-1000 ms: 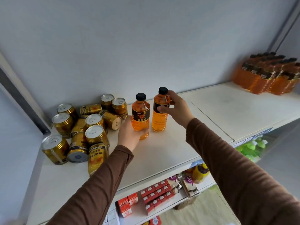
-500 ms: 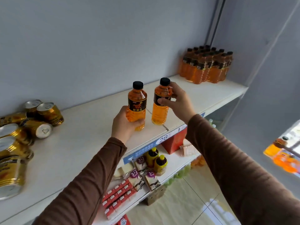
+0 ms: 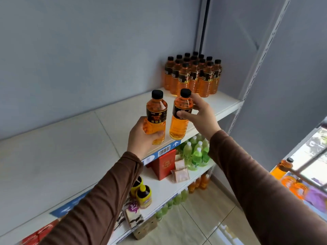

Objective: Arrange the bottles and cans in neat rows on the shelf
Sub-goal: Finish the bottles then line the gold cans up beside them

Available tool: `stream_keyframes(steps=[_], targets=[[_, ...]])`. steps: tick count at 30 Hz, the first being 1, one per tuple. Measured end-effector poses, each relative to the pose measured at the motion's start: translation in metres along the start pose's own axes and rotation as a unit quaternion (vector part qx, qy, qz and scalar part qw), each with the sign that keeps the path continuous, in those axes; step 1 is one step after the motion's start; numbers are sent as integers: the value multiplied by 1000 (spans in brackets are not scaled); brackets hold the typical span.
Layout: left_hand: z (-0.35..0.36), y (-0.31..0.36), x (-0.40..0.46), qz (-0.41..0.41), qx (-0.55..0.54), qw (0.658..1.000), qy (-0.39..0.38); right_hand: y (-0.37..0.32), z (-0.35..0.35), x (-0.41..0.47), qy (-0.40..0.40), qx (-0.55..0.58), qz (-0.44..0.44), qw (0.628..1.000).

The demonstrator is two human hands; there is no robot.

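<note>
Left hand [image 3: 141, 137] curled round the lower body of one orange bottle [image 3: 156, 119], right hand [image 3: 200, 115] pinching a second bottle [image 3: 179, 121] at its label, thumb in front, both upright over the shelf [image 3: 62, 147] front edge, grouped bottles [image 3: 192, 75] standing at its far end

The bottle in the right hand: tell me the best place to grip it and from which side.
Grip the right-hand bottle around its labelled shoulder, coming from its right, as the right hand does now. It is upright, and the left hand's bottle crowds its left side, so the right flank is the free one.
</note>
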State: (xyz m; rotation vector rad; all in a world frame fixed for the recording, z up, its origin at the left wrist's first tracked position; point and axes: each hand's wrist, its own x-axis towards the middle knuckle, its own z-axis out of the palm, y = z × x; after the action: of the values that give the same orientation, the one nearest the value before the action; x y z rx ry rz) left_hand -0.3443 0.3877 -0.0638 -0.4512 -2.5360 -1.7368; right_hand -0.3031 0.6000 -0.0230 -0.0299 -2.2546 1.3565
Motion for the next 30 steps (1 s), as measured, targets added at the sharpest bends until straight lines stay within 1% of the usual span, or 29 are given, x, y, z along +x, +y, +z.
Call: stream_keyframes(steps=[3,9,14,18,22,30], targets=[[27,4,30,15,-4,1000,-11,20,-18,25,7,-24,-5,1000],[77,13,91,12,-35,999,-37,52,-58,78,14,-57,8,998],[116,19,134,11,-35,999,-39,77,-84,138,20,-87,13,996],[149,17,165,6,-15,1000,-19,109,-100,193,-3,-128,10,992],[185,17,190,-28,-16,999,8,145,-109,237,-37,-222,-23,974],[241,23,223,-84,-30,992,92,185,-119,287,-128,-237,-101,958]])
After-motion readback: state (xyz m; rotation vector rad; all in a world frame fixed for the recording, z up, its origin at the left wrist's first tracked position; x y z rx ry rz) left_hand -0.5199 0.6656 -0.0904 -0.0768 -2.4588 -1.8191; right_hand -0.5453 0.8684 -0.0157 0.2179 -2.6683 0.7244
